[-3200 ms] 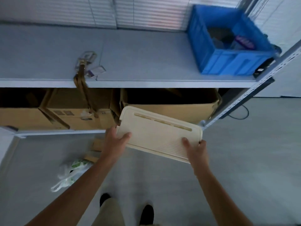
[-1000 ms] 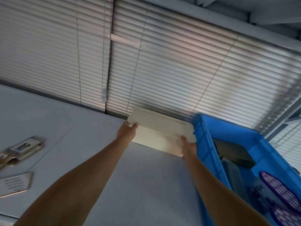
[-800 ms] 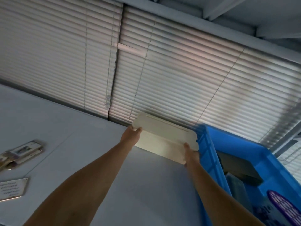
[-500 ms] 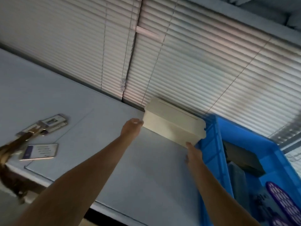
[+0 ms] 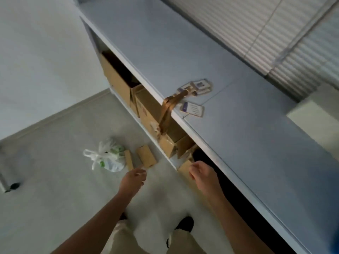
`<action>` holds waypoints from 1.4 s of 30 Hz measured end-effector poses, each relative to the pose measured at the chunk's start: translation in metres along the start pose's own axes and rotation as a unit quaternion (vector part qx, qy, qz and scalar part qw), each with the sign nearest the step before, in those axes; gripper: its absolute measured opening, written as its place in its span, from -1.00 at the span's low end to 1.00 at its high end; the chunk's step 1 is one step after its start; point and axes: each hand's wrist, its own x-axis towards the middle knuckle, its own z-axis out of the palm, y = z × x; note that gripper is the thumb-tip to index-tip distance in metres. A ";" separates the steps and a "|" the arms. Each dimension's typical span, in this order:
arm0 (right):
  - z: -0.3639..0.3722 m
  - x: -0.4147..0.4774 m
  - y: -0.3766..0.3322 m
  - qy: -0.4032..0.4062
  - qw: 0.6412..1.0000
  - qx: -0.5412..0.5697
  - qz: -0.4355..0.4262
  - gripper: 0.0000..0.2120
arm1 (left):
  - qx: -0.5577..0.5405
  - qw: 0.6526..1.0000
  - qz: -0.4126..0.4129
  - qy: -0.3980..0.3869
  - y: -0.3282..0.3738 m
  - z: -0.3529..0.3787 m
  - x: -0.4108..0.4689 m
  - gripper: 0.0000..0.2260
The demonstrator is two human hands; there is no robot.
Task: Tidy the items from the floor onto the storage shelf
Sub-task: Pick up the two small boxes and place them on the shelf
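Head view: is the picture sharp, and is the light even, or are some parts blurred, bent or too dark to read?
Head view: dim, soft overall; the wide lens bends and tilts the shelf edge; the badge cards are too blurred to read; the plastic bag and small cardboard boxes on the floor stay recognisable; under the shelf it falls into black shadow; both hands are slightly smeared.

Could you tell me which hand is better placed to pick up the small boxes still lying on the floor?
Probably the left hand: it is empty and hangs just short of the boxes. The right hand, also empty, is beside the shelf.
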 end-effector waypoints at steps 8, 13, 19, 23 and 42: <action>0.213 0.097 0.007 -0.169 0.975 -0.111 0.088 -0.78 | 0.058 0.985 -0.138 0.087 -0.109 -0.142 0.104 -0.90; 0.324 0.208 0.069 -0.204 0.954 -0.165 0.143 -0.83 | 0.060 0.984 -0.153 0.071 -0.154 -0.121 0.235 -0.77; 0.447 0.373 0.191 -0.148 0.949 -0.250 0.125 -0.37 | -0.001 0.981 -0.178 0.072 -0.249 -0.040 0.437 -0.42; 0.518 0.475 0.276 -0.115 0.931 -0.327 0.113 0.21 | -0.067 0.974 -0.189 0.110 -0.313 0.011 0.550 -0.07; 0.407 0.344 0.151 -0.169 0.956 0.116 0.211 -0.21 | -0.235 0.963 -0.098 0.092 -0.246 -0.061 0.390 -0.42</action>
